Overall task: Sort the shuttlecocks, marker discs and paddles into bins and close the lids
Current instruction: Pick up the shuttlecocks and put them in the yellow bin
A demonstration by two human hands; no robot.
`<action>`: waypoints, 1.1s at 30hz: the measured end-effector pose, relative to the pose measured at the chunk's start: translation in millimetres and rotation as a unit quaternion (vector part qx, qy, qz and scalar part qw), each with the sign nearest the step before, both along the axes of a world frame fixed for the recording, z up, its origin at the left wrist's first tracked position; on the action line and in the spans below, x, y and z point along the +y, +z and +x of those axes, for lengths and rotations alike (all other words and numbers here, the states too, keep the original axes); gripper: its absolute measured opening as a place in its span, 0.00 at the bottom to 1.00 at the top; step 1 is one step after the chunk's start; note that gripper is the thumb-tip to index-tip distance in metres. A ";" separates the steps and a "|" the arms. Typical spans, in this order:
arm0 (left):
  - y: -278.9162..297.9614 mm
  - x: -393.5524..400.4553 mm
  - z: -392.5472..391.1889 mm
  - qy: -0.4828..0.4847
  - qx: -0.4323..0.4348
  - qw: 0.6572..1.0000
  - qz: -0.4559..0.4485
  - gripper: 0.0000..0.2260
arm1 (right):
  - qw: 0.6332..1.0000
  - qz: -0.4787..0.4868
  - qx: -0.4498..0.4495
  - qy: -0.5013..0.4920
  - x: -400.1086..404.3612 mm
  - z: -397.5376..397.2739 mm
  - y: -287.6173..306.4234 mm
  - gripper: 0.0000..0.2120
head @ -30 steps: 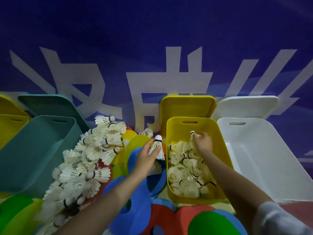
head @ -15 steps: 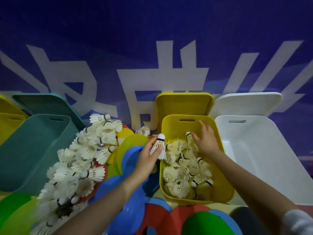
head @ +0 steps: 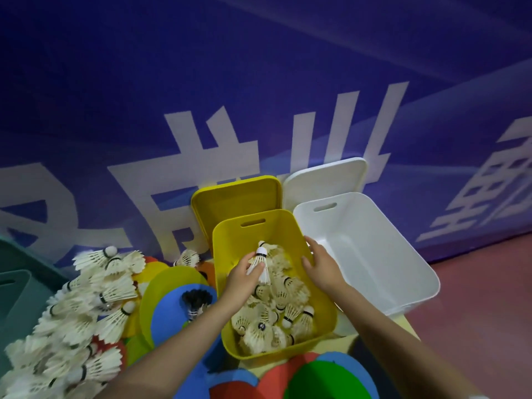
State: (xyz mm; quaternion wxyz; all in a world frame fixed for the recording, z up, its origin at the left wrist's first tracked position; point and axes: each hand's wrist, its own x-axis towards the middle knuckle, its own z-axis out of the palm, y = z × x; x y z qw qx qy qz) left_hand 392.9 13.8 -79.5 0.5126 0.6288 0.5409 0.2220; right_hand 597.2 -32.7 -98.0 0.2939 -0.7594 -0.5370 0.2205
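Note:
My left hand pinches a white shuttlecock, cork up, over the yellow bin, which holds several shuttlecocks. Over the bin's right rim my right hand hovers with relaxed fingers and holds nothing. A long pile of white shuttlecocks lies to the left on coloured marker discs. One black shuttlecock rests on a blue disc. No paddle is in view.
An empty white bin stands right of the yellow one. The yellow lid and white lid lean against the blue wall. A teal bin sits at the far left. Red, green and blue discs lie in front.
My left hand has carried the shuttlecock rightward from beside the yellow bin to over it. My right hand has let go of its shuttlecock and drawn back to the right rim. The view has swung right.

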 end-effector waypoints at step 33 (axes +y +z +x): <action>41.9 -11.5 -150.1 0.078 0.023 0.986 0.145 0.12 | 0.989 0.105 0.040 0.099 -13.9 -129.8 55.5 0.15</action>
